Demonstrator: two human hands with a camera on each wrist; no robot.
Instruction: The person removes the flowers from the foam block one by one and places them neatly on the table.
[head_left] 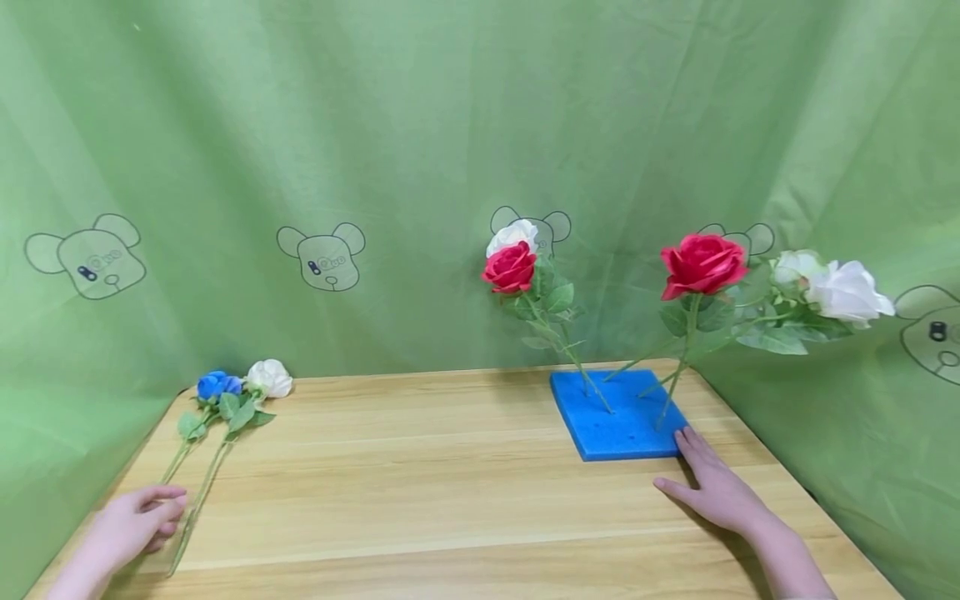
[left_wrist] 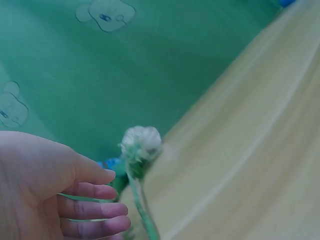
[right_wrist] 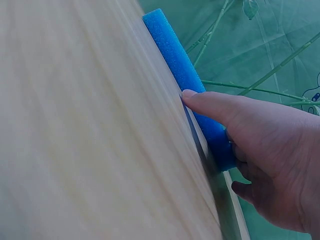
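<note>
Blue foam: the block (head_left: 617, 447) sits on the wooden table (head_left: 405, 492), directly off the fingertips of your right hand (head_left: 718, 492). Those fingers touch its near right corner; your thumb is spread well away from them. Right grip: wide, holding nothing. From the right wrist view, some of your fingers are partly hidden at the block's edge.

Five flowers stand in the block, stems leaning. Nearest your right fingertips is a large red rose (head_left: 702, 265). Beyond it, angled out to the right over the far side of your hand, are a white rose (head_left: 851, 292) and a paler bloom (head_left: 797, 265) just beside it. Farther left from that hand, a smaller red rose (head_left: 510, 268) overlaps a white bloom (head_left: 513, 235) behind it.

Your left hand (head_left: 137, 525) is low at the table's left side, well apart from the block. Left grip: fingers relaxed and slightly bent, with a narrow gap to the thumb. Ahead of it lies a blue flower (head_left: 216, 385); its stem runs back and disappears at your hand, so contact cannot be told. A loose white flower (head_left: 270, 379) lies beside the blue one, its stem passing just right of your left fingertips.

Behind everything, beyond both hands, hangs a green curtain (head_left: 420, 125) with bear outlines.
</note>
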